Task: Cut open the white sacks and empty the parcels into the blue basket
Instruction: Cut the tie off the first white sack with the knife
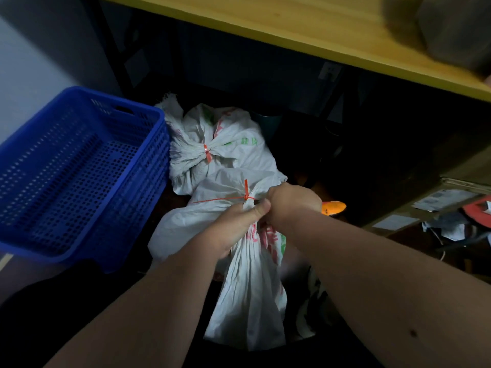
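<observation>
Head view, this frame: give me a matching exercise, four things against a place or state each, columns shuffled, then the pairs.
Things:
1. blue basket
2. near white sack
3. far white sack
4. wooden shelf

Places or states:
A. tied with an orange zip tie, untouched, behind the other
B. overhead, across the top
C. neck gripped by left hand and right hand
D. at left, nothing visible inside

Pairs: 1-D, 2-C, 3-A, 4-B

Basket [79, 166] left of two sacks, far sack [212, 139] behind near sack [247, 274], under tabletop [305, 27]
</observation>
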